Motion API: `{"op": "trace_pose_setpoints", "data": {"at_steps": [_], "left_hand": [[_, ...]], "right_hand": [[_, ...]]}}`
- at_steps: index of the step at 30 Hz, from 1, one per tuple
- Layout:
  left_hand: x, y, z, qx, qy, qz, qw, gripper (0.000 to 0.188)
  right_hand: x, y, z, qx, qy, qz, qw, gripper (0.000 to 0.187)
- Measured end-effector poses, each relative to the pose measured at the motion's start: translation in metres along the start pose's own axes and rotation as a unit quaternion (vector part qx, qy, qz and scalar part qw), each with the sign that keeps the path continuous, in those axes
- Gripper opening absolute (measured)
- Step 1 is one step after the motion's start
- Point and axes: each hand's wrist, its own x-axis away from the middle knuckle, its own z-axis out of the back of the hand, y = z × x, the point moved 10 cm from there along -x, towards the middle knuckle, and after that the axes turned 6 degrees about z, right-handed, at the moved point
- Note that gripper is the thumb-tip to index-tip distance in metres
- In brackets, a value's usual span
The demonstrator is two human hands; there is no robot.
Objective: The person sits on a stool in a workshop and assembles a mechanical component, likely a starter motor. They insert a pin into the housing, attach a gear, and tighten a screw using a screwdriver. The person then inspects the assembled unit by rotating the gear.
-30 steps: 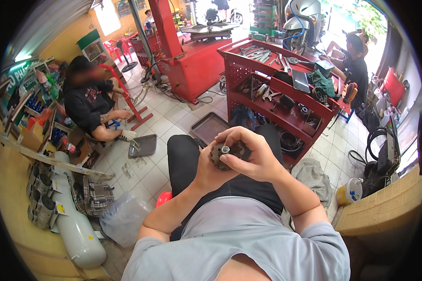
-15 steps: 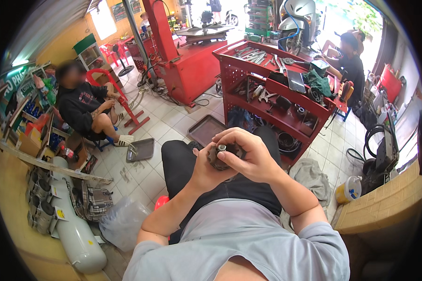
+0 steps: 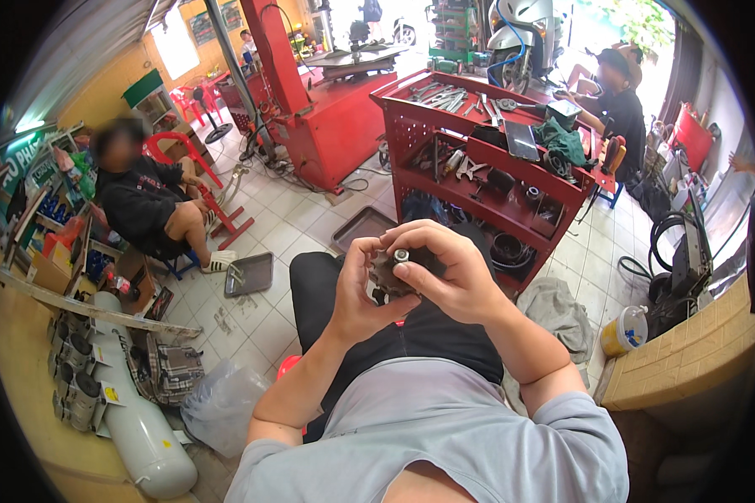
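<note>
Above my lap I hold a dark, round, toothed-looking metal part [image 3: 384, 273] with a bright stub [image 3: 401, 255] at its centre. My left hand [image 3: 356, 293] curls around the part's left and lower side. Across its far and right side lies my right hand [image 3: 455, 275], its thumb pressed near the central stub. Both hands are closed on the part, and the fingers hide much of its rim and underside.
A red tool cart [image 3: 478, 197] with wrenches and a phone stands ahead to the right. Grey trays [image 3: 249, 275] lie on the tiled floor. A seated person [image 3: 143, 197] is at the left; another [image 3: 617, 101] sits at the far right. A grey cylinder [image 3: 147, 453] lies lower left.
My left hand has shifted its grip, its thumb now spread away from the fingers along the lower side. The round part has tilted slightly, and the view has turned a little.
</note>
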Motion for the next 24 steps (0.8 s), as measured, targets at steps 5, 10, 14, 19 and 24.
{"op": "trace_pose_setpoints", "data": {"at_steps": [5,10,14,19,24], "left_hand": [[0.002,0.000,0.004,0.045,-0.007,-0.024,0.999,0.065],[-0.001,-0.003,0.004,0.070,-0.037,-0.029,0.996,0.059],[0.005,-0.013,-0.001,0.122,-0.061,0.020,0.990,0.061],[0.010,0.002,-0.008,0.081,-0.090,-0.019,0.993,0.073],[0.012,-0.001,-0.018,0.048,-0.099,0.027,0.994,0.084]], "right_hand": [[-0.001,-0.001,0.004,-0.041,0.010,-0.016,0.999,0.020],[-0.001,0.004,0.007,-0.097,0.010,-0.037,0.994,0.020],[0.000,0.002,0.007,-0.109,0.006,-0.035,0.993,0.020],[0.002,0.002,0.005,-0.110,-0.010,-0.051,0.993,0.019],[0.000,-0.004,0.003,-0.070,-0.013,-0.013,0.997,0.019]]}}
